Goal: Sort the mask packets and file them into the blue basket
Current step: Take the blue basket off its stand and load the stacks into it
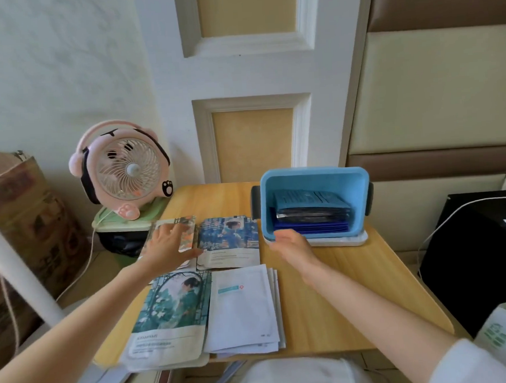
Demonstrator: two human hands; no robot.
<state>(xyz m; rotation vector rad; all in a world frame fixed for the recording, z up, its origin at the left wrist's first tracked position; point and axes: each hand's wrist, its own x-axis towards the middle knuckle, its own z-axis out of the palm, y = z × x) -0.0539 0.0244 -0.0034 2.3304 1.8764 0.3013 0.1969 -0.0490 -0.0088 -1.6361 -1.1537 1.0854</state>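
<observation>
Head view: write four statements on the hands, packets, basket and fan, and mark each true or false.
1. The blue basket already holds packets. True.
2. The left hand lies on the white packets. False: it rests on the far-left pile; the white ones lie untouched near the front.
3. The right hand pinches a packet. False: it is open and holds nothing, near the basket's front rim.
4. The pink fan stands beside the table, not on it. True.
</observation>
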